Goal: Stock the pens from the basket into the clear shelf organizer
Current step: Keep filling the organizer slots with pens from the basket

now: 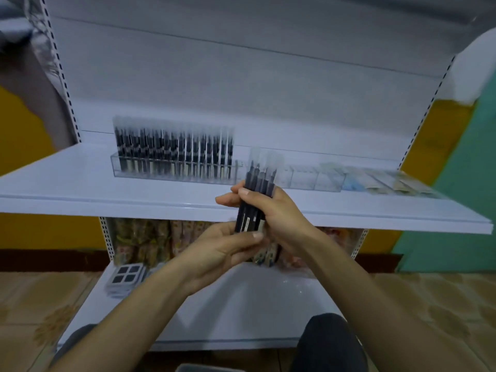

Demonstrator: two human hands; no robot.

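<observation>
Floor: brown patterned tile floor (40,304). The white metal lower shelf (214,318) carries stacked packs with four dark squares (124,275); patterned packets (150,240) stand at its back.

Left grip (228,251) grasps the lower end of a bundle of dark pens with clear caps (255,200). Right grip (279,210) wraps its middle, thumb across the front. Bundle upright, caps up, in front of the upper white metal shelf (107,189).

On that shelf, the clear plastic shelf organizer (303,181) holds a dense row of upright dark pens (174,151) in its left part. Flat pale packets (389,181) lie to its right. Yellow and green walls behind.
</observation>
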